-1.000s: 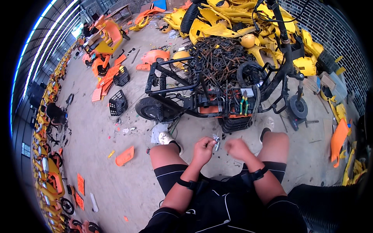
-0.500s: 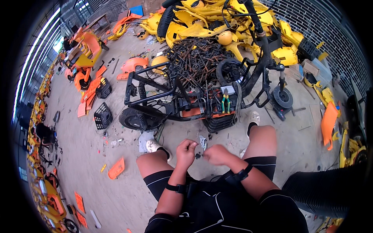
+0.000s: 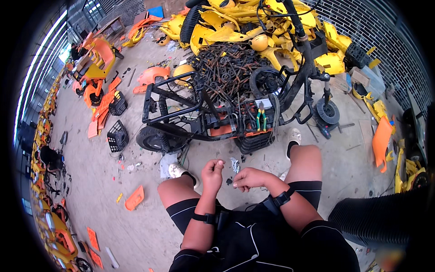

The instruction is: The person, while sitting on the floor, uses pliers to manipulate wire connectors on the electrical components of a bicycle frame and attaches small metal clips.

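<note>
Beyond the right hand [image 3: 250,177], pliers [image 3: 261,113] (green-handled) atop a cluttered scooter bay [image 3: 254,134]

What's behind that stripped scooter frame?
Behind the black scooter frame are a heap of dark, rusty metal parts, a black wheel and, farther back, piled yellow panels. The frame covers part of the heap's near edge; what lies there can't be seen.

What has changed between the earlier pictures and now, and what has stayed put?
The whole view has slid left. Against the silvery pieces, the left hand has moved left, opening a gap, and the right hand has moved left and nearer the body. Whether either took or let go of something small cannot be told. The frame and pliers stayed put.
</note>
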Available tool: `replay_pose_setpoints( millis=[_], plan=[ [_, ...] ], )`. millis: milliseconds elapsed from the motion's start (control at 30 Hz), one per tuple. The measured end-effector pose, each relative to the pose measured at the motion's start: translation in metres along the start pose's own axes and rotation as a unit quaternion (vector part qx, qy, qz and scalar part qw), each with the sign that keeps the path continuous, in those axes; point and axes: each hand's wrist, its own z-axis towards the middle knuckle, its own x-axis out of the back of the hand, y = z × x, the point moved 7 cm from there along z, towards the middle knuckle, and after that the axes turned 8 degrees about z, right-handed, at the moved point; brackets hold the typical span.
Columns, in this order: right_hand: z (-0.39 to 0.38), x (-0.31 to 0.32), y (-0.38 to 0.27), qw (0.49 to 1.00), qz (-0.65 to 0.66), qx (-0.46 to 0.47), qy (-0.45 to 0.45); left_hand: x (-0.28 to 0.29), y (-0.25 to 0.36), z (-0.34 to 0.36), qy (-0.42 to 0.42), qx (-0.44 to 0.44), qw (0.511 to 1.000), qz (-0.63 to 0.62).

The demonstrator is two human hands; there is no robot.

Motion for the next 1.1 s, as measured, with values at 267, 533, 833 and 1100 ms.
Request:
replay_pose_setpoints(
  millis=[267, 533, 833, 1100],
  plan=[
    [-0.004, 0.035, -0.007, 0.951, -0.117, 0.195, 0.210, -0.006, -0.015, 0.005, -0.039, 0.082, 0.991, -0.101],
    [-0.048, 0.012, -0.077, 0.770, -0.371, 0.322, 0.407, -0.014, -0.013, -0.002, -0.062, 0.109, 0.985, -0.116],
    [-0.033, 0.008, -0.062, 0.783, -0.312, 0.367, 0.394, -0.019, -0.014, -0.008, -0.067, 0.091, 0.983, -0.148],
    [0.020, 0.009, 0.011, 0.940, 0.294, 0.100, 0.139, -0.021, -0.012, -0.009, -0.072, 0.056, 0.984, -0.154]
  ],
)
